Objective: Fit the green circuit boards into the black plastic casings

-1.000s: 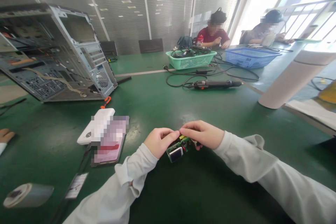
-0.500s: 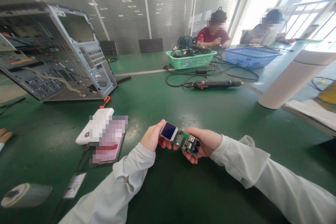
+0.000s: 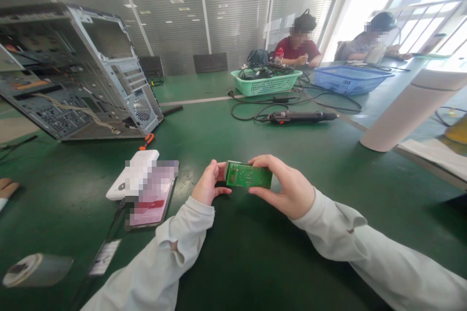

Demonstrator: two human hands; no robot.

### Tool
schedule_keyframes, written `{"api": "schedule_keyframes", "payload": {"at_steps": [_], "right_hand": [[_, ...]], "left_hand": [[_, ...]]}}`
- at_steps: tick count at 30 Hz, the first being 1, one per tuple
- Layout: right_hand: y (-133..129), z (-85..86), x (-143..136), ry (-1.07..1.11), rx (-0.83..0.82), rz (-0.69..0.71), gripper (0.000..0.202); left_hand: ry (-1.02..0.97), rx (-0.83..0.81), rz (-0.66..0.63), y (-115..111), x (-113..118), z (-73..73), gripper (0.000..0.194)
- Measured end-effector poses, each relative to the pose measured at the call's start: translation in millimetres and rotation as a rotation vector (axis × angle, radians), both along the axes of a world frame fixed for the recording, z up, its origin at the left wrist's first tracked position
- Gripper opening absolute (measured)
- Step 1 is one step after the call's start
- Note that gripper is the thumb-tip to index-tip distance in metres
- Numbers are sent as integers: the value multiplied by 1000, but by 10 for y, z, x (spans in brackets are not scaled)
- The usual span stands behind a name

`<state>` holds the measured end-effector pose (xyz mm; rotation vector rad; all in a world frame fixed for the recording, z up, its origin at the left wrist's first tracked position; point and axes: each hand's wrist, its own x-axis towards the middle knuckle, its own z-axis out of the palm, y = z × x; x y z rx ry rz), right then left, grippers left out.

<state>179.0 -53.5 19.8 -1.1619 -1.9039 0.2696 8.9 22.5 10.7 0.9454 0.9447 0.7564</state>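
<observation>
A small green circuit board (image 3: pixel 248 176) is held up above the dark green table (image 3: pixel 204 141), its flat soldered side showing. My right hand (image 3: pixel 286 184) grips its right end, thumb along the lower edge and fingers over the upper edge. At the left end my left hand (image 3: pixel 209 183) holds it between fingers and thumb, partly behind the board. The side with the screen is turned out of sight.
An open computer case (image 3: pixel 142 107) stands back left, with a white power bank (image 3: pixel 133 175), a phone (image 3: pixel 156 204) and a tape roll (image 3: pixel 38 270) nearer. Beyond are a black electric screwdriver (image 3: pixel 302 116), green basket (image 3: pixel 266 85), blue basket (image 3: pixel 350 80), pale cylinder (image 3: pixel 404 116) and two people.
The board has been flipped, so its green underside replaces the screen and components in view. My right hand has rotated and now grips from above and below; my left fingers have shifted.
</observation>
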Motion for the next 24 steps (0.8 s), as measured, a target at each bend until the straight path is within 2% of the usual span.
{"api": "schedule_keyframes", "payload": {"at_steps": [2,5,10,13,16,19,22,24], "right_hand": [[-8,30,1,-214,190,-5,22],[-10,62,-15,-373,359,-18,12],[-25,51,-42,-400,418,-58,1],[-37,18,-62,-223,286,-76,11],[-42,-2,-89,82,14,-146,26],[-72,36,-75,389,-226,-217,30],[-214,133,98,558,-290,-303,33],[-410,197,348,530,-256,-452,35]], "left_hand": [[-29,8,-19,-2,1,-16,42],[-64,57,-38,-3,-10,-57,48],[-18,36,-63,-5,-21,-35,47],[10,0,-28,-5,4,22,43],[44,-30,16,8,26,47,43],[76,-35,8,20,20,39,47],[60,2,-40,18,-10,21,47],[41,33,-62,16,-30,4,45]]}}
